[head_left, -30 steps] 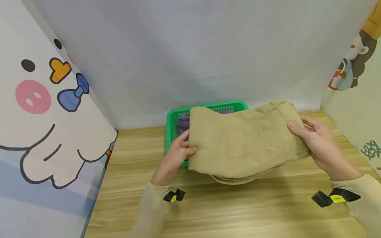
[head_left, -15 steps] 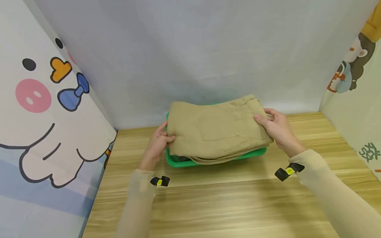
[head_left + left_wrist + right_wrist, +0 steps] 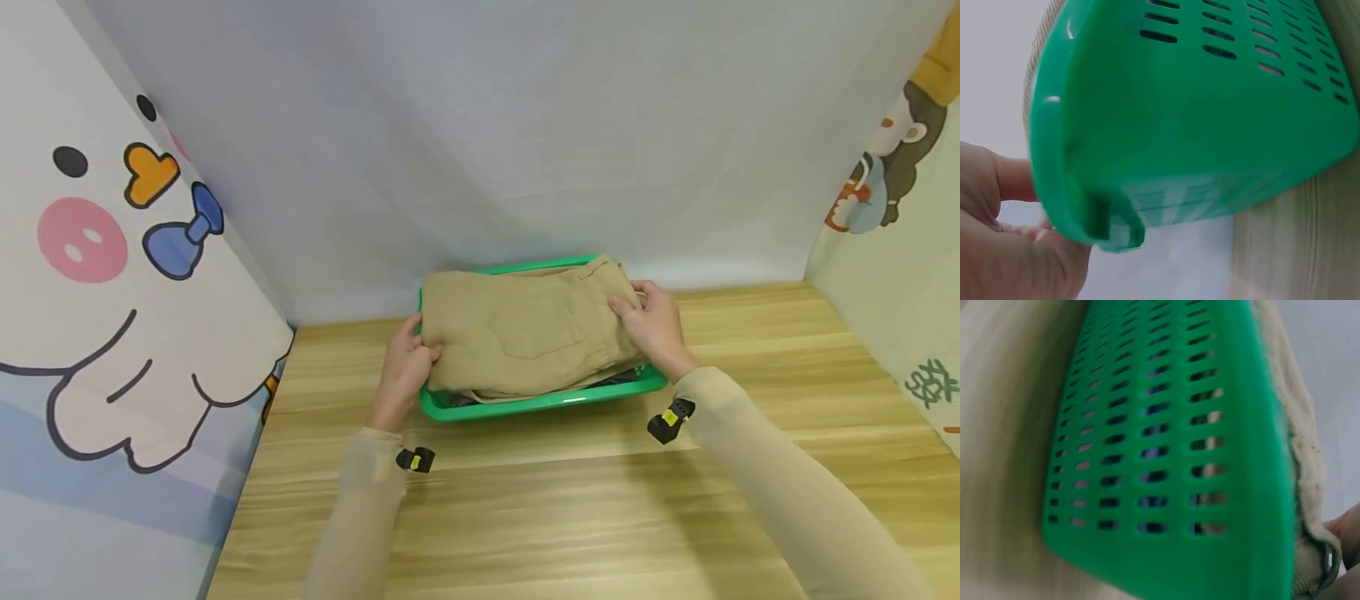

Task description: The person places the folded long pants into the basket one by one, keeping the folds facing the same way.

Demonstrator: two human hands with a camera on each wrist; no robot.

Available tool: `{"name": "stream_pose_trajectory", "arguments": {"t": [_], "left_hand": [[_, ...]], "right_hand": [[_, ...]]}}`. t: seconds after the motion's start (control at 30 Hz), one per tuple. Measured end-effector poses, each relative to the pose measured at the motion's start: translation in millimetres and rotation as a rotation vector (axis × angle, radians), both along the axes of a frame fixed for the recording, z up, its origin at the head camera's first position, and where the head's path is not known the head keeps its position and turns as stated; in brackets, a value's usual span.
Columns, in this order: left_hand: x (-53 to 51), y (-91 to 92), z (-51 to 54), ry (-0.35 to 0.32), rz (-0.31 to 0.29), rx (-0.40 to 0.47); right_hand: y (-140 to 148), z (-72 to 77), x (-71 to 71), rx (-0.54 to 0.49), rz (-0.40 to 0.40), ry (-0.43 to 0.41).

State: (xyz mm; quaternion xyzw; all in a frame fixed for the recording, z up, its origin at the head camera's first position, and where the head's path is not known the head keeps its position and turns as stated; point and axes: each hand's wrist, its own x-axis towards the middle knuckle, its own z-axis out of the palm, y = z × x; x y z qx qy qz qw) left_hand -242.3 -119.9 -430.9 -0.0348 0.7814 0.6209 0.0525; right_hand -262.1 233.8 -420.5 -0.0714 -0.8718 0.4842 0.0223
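Folded khaki trousers with a back pocket showing lie across the top of a green plastic basket. My left hand grips their left end, thumb on top, by the basket's left rim. On the right, my right hand pinches the waistband end, thumb above and fingers beneath. In the left wrist view the basket's slotted wall fills the middle, with part of the left hand behind the rim. The right wrist view shows the trousers above the rim. Dark cloth peeks out under the trousers.
The basket stands on a wood-grain table close to a pale back wall. A cartoon-printed panel borders the left side, and another printed panel stands at the right.
Both hands have carried the trousers leftward from the right and lowered them onto the basket. Purple cloth seen inside earlier is now covered.
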Motion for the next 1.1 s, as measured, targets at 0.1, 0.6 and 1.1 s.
{"name": "stream_pose_trajectory", "arguments": {"t": [0.1,0.6,1.1], "left_hand": [[8.4,-2.2,6.3,0.022,-0.007,-0.233],[-6.8,24.0,12.3,0.285,-0.275,-0.961],[-29.8,32.3,-12.2,0.095,-0.465,-1.250]], "right_hand": [[-7.4,-1.6,0.8,0.119,0.020,-0.020],[-28.6,8.3,-8.4,0.822,0.439,0.276],[-30.8,-28.6,-30.5,0.854,0.597,0.085]]}}
